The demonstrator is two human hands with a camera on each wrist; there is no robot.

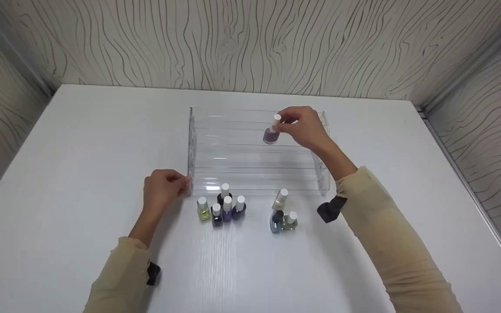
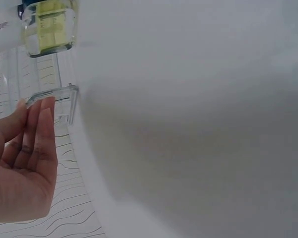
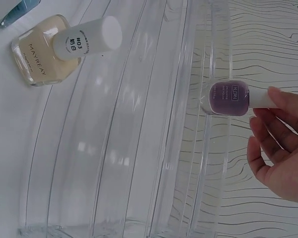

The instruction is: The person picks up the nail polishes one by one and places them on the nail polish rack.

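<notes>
A clear tiered acrylic rack (image 1: 250,161) stands on the white table. My right hand (image 1: 303,127) pinches a mauve-purple nail polish bottle (image 1: 271,136) by its white cap, over the rack's back tiers. In the right wrist view the labelled purple bottle (image 3: 229,98) overlaps the rack's rear steps, its cap between thumb and fingers. At the rack's front left corner, my left hand (image 1: 161,188) pinches the edge of the side panel. The left wrist view shows thumb and fingertips on that clear panel (image 2: 52,92), with a yellow polish bottle (image 2: 50,27) close by.
In front of the rack's left half stand several polish bottles (image 1: 227,211), mostly dark, one yellow. Right of them are a cream bottle (image 1: 279,200), a grey-blue one with a black cap (image 1: 275,222) and a greenish one (image 1: 289,221). A wood-patterned wall (image 1: 233,48) rises behind the table.
</notes>
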